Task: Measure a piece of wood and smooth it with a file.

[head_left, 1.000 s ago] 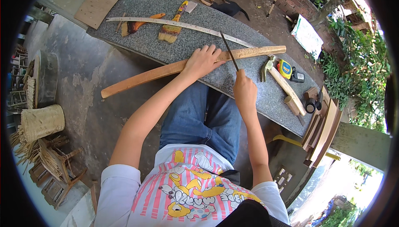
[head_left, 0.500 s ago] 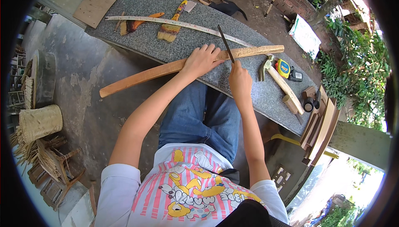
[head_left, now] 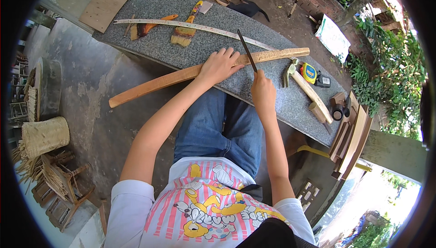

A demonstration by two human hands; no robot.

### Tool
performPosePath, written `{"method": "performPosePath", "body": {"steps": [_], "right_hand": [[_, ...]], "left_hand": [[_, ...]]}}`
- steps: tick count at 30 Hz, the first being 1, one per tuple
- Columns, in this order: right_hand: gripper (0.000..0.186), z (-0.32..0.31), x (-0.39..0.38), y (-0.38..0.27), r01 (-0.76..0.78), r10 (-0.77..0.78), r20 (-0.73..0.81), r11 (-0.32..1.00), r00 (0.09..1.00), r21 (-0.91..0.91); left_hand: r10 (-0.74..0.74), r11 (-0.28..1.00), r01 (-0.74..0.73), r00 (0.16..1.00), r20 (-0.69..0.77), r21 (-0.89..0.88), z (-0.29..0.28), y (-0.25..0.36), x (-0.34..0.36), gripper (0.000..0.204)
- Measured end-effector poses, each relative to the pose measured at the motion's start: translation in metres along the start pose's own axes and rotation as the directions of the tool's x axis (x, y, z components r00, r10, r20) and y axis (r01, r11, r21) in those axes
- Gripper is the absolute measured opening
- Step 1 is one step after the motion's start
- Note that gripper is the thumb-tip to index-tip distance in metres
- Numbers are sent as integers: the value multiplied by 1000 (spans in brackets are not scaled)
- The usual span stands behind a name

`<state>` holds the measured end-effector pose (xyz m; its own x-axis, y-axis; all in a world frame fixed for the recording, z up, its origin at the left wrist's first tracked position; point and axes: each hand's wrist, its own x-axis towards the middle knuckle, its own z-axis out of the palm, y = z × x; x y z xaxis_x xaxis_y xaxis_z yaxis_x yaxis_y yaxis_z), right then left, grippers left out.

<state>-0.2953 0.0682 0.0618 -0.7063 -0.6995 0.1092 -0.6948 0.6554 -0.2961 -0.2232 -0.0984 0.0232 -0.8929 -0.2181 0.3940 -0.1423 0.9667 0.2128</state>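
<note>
A long, slightly curved strip of wood (head_left: 156, 83) lies slantwise over the near edge of the grey stone table (head_left: 218, 14). Its left part juts out past the edge, and its right end rests above the tabletop. My left hand (head_left: 220, 66) is closed over the middle of the strip, fingers draped across it. In my right hand (head_left: 263, 89) is a dark, narrow file (head_left: 246, 48), gripped at its near end. The file crosses the strip just right of my left hand, its far tip pointing away over the table.
Behind the strip lie a long white measuring strip (head_left: 200, 26), a wide brush (head_left: 184, 34) and an orange-handled brush (head_left: 150, 27). A hammer (head_left: 309, 89), a yellow tape measure (head_left: 308, 73) and a black roll (head_left: 337, 113) lie to the right. Wooden boards (head_left: 352, 134) stand at the table's right end.
My right hand and the file have shifted slightly toward me along the file's length. The left hand and the wooden strip stay almost in place.
</note>
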Motion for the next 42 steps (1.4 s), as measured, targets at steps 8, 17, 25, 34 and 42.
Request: {"method": "performPosePath", "body": {"steps": [8,17,25,34,42], "right_hand": [[14,-14,-32,11,-54,52,36,997,998,60],[16,-8,-12,5,-64,62,49,997,997,47],[15,-14,-18,4,-10,7,43,998,999,59],[17,-23,-43,7,-58,52,61,992,997,110],[16,-30,-39,16,-144,159,-51,964,986,224]], "left_hand": [[-3,999,4,1000,-27,42,1,0,-1,37],[1,1000,-1,1000,0,5,-1,0,1,37],[-14,1000,14,1000,12,-2,0,-1,1,37],[6,1000,-6,999,-34,8,2,-3,0,39],[-49,998,45,989,140,34,-5,3,4,43]]}}
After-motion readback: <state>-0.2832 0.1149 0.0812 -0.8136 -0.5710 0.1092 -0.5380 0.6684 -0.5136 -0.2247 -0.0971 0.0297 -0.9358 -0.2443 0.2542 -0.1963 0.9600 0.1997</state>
